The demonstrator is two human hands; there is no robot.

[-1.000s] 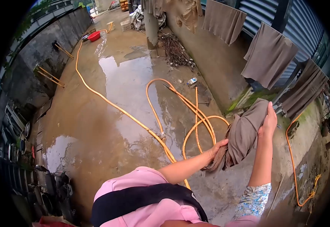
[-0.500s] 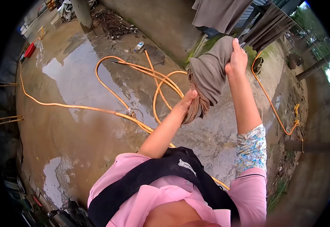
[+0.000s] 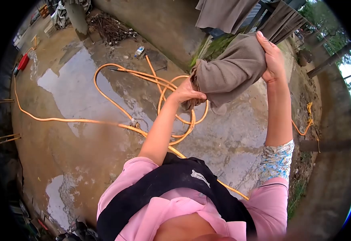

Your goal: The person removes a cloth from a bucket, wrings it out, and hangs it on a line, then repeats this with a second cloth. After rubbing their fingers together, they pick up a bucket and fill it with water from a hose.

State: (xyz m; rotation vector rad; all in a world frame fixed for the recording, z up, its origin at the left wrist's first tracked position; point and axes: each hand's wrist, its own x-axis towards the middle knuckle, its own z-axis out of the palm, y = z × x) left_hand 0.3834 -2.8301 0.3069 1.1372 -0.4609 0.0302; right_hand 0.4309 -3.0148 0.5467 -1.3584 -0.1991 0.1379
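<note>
A grey-brown cloth point(image 3: 233, 70), bunched and folded, is stretched between my hands in front of me. My left hand point(image 3: 186, 93) is closed around its gathered, frayed-looking left end, thumb on top. At the upper right end, my right hand point(image 3: 274, 62) grips the cloth with the thumb pointing up; most of its fingers are hidden behind the fabric. A loose corner hangs down near the middle.
An orange hose point(image 3: 159, 80) lies coiled on the wet concrete floor point(image 3: 115, 160). Similar brown cloths point(image 3: 227, 16) hang at the top right beside a low wall point(image 3: 163, 28). A red basin point(image 3: 23, 62), a twig pile point(image 3: 109, 28) and a plastic bottle point(image 3: 139, 51) lie further off.
My hands have moved apart, the right one going further right. The cloth is now stretched more sideways, and my left hand has shifted up and left along its end.
</note>
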